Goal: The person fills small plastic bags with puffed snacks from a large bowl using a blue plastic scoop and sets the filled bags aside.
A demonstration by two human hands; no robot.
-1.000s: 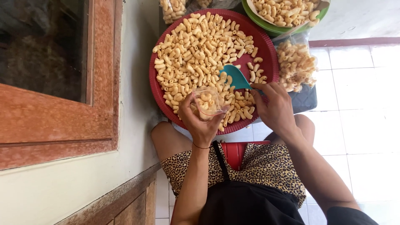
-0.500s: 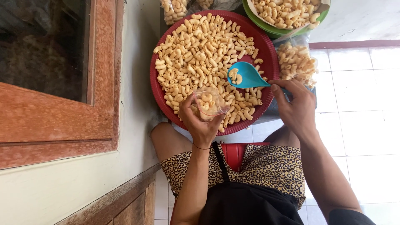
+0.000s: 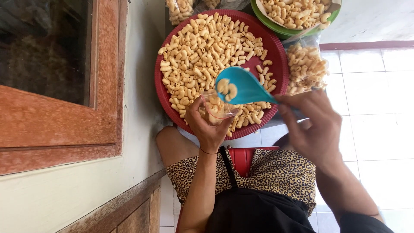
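Head view: left hand (image 3: 210, 129) grips a small clear bag (image 3: 217, 106) of snacks over the red tray (image 3: 276, 56). Right hand (image 3: 312, 127) holds a blue scoop (image 3: 241, 88), its bowl just above the bag's mouth, beside the left fingers.

Leopard-print top (image 3: 276, 172) — black apron (image 3: 254, 211)

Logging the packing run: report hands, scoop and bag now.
Left hand holds small clear bag open over red tray. Right hand grips blue scoop, few snack pieces inside, at bag mouth. Nothing between them.
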